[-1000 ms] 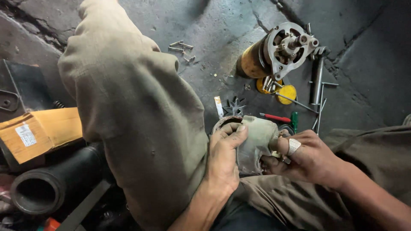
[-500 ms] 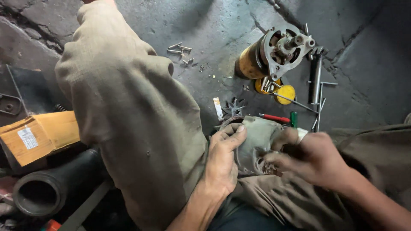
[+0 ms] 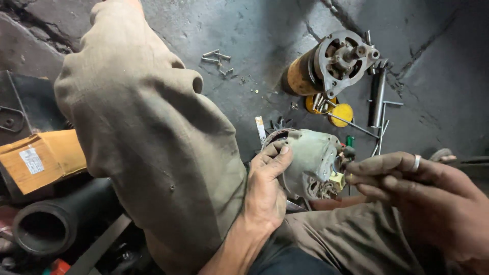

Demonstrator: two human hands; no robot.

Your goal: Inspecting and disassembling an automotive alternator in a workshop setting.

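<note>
Left hand grips the grey alternator housing steady on the lap while right hand fingertips pinch at its terminal end; firm bracing helps.

Left hand clasping, right hand pinching.
</note>
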